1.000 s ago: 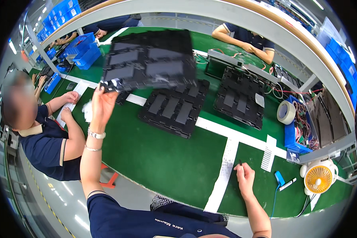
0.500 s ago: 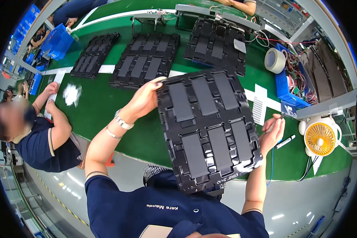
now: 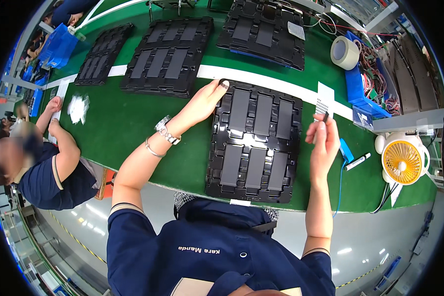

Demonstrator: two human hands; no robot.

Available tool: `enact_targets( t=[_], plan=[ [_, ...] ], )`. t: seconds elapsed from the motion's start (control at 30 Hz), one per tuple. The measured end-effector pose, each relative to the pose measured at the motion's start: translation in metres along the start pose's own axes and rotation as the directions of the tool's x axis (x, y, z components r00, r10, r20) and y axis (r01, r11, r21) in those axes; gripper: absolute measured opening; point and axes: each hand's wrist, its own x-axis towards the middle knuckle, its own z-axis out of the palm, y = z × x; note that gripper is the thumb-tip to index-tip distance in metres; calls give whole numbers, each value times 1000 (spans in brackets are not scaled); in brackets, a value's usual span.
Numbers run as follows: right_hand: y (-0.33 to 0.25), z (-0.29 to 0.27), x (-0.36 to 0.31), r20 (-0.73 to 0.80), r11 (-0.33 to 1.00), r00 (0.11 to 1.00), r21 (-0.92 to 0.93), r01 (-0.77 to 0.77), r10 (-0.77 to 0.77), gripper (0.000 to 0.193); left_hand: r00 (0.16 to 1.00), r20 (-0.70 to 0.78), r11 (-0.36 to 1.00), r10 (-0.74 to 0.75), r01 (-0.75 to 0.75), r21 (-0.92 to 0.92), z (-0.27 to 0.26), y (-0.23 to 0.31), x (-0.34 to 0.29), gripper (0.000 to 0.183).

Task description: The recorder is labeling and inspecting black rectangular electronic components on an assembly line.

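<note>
A black molded plastic tray (image 3: 255,143) with six padded rectangular recesses lies at the near edge of the green table, before me. My left hand (image 3: 209,100) grips its far left corner, with a dark covering on the thumb tip. To the right of the tray my right hand (image 3: 323,140) is raised, apart from it, its fingers pinched together. Something small and dark shows at those fingertips; I cannot make out what it is. Just beyond that hand lies a white sheet (image 3: 325,93) with rows of small dark dots.
Similar black trays (image 3: 163,59) lie farther back. At right are a tape roll (image 3: 345,53), a blue bin (image 3: 358,93) of wires, a white marker (image 3: 357,162) and a yellow-and-white fan (image 3: 401,162). A co-worker (image 3: 52,165) sits at left near a clear plastic bag (image 3: 78,108).
The tray has gone from raised and tilted to lying on the table. My right hand has come off its right side and moved up; my left hand still holds its corner.
</note>
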Motion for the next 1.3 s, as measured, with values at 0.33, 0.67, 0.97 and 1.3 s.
enact_targets(
  t=[0.33,0.67,0.97,1.3],
  plan=[
    [-37,43,18,415,944,910,-302,131,6,15,923,-164,869,348,-252,426,9,30,-39,37],
    [-39,47,-17,588,983,800,-185,-10,119,11,928,365,798,81,159,-581,36,33,-77,15],
    [-26,57,-30,625,991,781,-84,102,-27,9,908,413,732,66,238,-639,32,34,-81,14],
    [-27,59,-27,633,959,768,-143,245,-102,8,891,449,694,74,277,-664,35,32,-80,14]
  ],
)
